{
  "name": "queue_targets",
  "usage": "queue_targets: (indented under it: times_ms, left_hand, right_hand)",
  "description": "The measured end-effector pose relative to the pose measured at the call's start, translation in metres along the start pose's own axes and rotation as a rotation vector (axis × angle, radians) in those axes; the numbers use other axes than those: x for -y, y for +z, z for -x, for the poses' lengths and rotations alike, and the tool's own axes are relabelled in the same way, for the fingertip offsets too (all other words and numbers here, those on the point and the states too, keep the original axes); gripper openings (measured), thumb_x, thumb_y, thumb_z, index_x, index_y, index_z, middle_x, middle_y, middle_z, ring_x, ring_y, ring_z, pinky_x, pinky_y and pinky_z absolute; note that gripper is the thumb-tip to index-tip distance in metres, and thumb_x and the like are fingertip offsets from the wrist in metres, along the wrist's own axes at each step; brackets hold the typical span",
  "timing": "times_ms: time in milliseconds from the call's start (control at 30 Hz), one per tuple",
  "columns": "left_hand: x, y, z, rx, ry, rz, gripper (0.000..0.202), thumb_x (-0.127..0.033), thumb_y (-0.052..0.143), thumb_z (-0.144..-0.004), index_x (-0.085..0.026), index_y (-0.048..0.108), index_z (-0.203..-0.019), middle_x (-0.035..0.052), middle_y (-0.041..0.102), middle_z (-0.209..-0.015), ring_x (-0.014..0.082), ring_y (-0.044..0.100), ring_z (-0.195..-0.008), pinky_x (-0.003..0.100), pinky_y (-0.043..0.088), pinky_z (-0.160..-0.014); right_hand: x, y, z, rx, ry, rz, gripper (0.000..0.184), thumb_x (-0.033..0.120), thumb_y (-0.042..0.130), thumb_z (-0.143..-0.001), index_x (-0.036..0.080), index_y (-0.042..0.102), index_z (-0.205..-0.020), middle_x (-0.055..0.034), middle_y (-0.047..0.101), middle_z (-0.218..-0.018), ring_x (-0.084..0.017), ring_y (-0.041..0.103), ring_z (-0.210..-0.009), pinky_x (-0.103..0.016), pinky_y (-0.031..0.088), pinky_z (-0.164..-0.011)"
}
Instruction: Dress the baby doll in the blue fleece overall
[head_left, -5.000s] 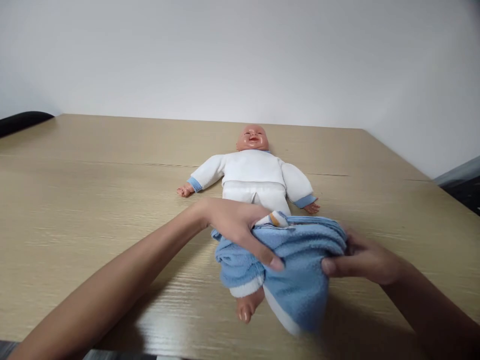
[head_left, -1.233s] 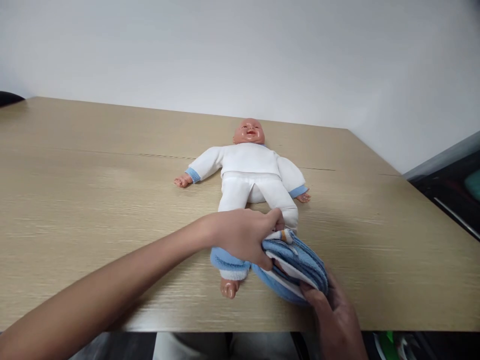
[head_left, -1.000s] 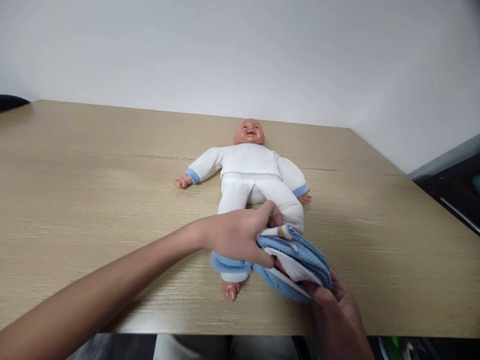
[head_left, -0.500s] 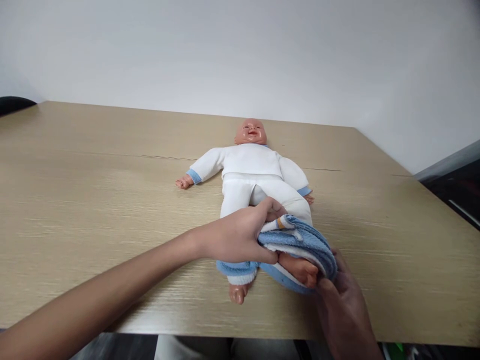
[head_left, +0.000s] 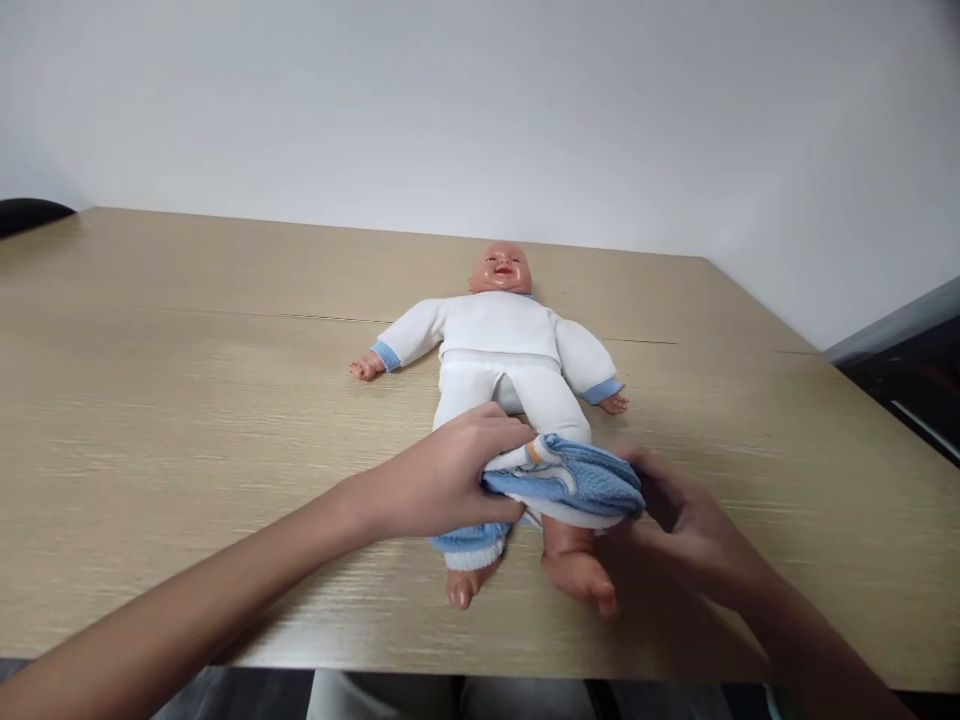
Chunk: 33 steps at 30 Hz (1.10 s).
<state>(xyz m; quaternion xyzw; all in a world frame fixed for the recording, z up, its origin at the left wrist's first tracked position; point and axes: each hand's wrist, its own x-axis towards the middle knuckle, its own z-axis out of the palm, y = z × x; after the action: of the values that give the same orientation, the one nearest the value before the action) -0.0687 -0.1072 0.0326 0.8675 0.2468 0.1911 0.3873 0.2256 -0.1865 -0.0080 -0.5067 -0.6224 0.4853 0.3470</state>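
Note:
A baby doll (head_left: 502, 325) lies on its back, head away from me, with a white long-sleeved top and white leggings. Blue and white terry pants (head_left: 574, 480) are bunched in a ring around its leg on the right, with the bare foot (head_left: 581, 580) sticking out below. My left hand (head_left: 450, 475) pinches the left side of the bunch between thumb and fingers. At the bunch's right edge, my right hand (head_left: 690, 530) grips the fabric, its fingertips partly hidden behind it. On the left, the doll's other foot (head_left: 469, 585) pokes from a blue and white cuff (head_left: 476, 545).
The doll rests on a light wooden table (head_left: 187, 400) with a white wall behind. A dark object (head_left: 907, 380) stands past the table's right edge, and a black rounded shape (head_left: 30, 213) shows at far left. My lap is below the near edge.
The bunched pants have moved left and up the leg, so the foot now stands clear below them. My right hand has shifted up, and my left hand slightly left.

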Motion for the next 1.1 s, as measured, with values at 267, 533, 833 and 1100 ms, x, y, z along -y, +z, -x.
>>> queue_targets:
  times_ms: [267, 533, 833, 1100]
  left_hand:
    - [0.002, -0.024, 0.029, -0.028, -0.096, -0.238, 0.058, -0.066, 0.086, -0.086, -0.024, 0.07, -0.122, 0.0086, 0.062, -0.139, 0.0333, 0.051, -0.129, 0.046, 0.038, -0.115]
    - [0.024, -0.044, 0.03, 0.017, -0.108, 0.07, 0.027, -0.035, 0.071, -0.101, -0.022, 0.068, -0.125, 0.0076, 0.063, -0.139, 0.0289, 0.055, -0.134, 0.041, 0.043, -0.12]
    - [0.073, -0.006, 0.032, -0.441, -0.35, 0.51, 0.036, -0.05, 0.075, -0.101, -0.021, 0.067, -0.12, 0.0068, 0.069, -0.122, 0.0262, 0.064, -0.117, 0.04, 0.051, -0.107]
    - [0.085, 0.013, 0.03, -0.567, -0.383, 0.817, 0.041, -0.057, 0.071, -0.104, -0.025, 0.059, -0.126, 0.0053, 0.071, -0.121, 0.0228, 0.066, -0.116, 0.035, 0.053, -0.105]
  right_hand:
    - [-0.001, -0.029, -0.023, 0.27, -0.027, 0.119, 0.033, 0.044, 0.083, -0.094, 0.028, 0.073, -0.122, -0.0022, 0.071, -0.11, -0.028, 0.067, -0.099, -0.035, 0.055, -0.088]
    - [0.007, -0.021, -0.079, 0.125, -0.228, -0.091, 0.024, 0.049, 0.075, -0.095, 0.025, 0.075, -0.095, -0.0024, 0.062, -0.097, -0.025, 0.055, -0.091, -0.033, 0.047, -0.082]
    - [-0.008, 0.012, -0.099, -0.146, 0.019, -0.331, 0.018, 0.04, 0.07, -0.097, 0.028, 0.078, -0.107, 0.002, 0.075, -0.105, -0.025, 0.064, -0.105, -0.033, 0.048, -0.098]
    - [-0.017, 0.018, -0.088, -0.187, 0.294, -0.431, 0.058, 0.065, 0.085, -0.086, 0.035, 0.076, -0.134, -0.0001, 0.074, -0.142, -0.034, 0.06, -0.141, -0.047, 0.045, -0.124]
